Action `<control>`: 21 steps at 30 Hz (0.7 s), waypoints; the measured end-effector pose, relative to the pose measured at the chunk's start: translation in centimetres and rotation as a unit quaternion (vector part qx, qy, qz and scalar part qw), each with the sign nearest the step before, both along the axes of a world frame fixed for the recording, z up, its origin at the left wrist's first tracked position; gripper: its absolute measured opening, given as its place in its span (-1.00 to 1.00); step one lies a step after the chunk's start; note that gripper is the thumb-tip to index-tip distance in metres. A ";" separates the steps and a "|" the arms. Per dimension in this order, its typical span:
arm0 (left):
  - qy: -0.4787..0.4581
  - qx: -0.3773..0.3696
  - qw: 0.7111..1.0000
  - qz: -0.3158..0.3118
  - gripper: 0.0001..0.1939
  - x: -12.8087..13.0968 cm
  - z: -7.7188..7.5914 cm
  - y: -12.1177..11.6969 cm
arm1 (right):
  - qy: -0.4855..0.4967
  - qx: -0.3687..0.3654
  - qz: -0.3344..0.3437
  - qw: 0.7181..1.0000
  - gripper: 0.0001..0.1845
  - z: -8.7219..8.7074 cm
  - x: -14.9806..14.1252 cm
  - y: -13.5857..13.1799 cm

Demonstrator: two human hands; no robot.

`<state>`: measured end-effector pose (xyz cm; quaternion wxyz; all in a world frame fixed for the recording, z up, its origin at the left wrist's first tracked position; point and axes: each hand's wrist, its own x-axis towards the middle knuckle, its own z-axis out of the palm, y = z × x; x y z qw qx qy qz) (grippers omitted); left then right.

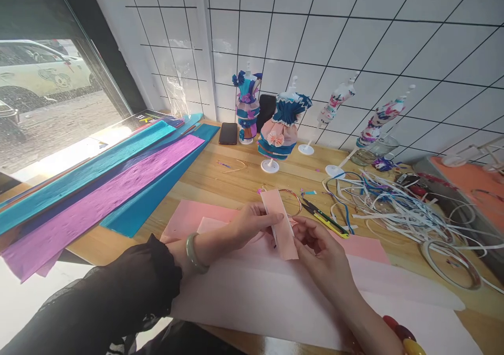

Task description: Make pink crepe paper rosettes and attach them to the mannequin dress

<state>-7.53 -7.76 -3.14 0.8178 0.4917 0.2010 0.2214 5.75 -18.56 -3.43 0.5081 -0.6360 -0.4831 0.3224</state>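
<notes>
A folded strip of pink paper (280, 231) is held up between my two hands. My left hand (252, 226), with a pale green bangle (191, 251) on its wrist, pinches the strip with the thumb lying across its front. At the strip's right edge, my right hand (325, 252) is closed, thumb and fingers gripping its lower part. Beneath both hands are large sheets of pink paper (244, 297) on the wooden table. A yellow and black craft knife (331, 223) lies just beyond my right hand, beside a thin wire ring (293, 200).
Miniature dress forms stand by the wall, including one in a blue and pink paper dress (279, 126). A phone (228, 133) lies nearby. Long purple paper (129, 187) and blue paper (157, 184) fill the left. Tangled white strips (394, 208) and a tape roll (451, 265) are on the right.
</notes>
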 end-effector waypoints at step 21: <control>0.086 0.171 0.981 0.017 -0.66 0.0 -0.9 -0.5 | -0.487 0.187 0.003 0.853 -0.76 -0.3 1.0 0.2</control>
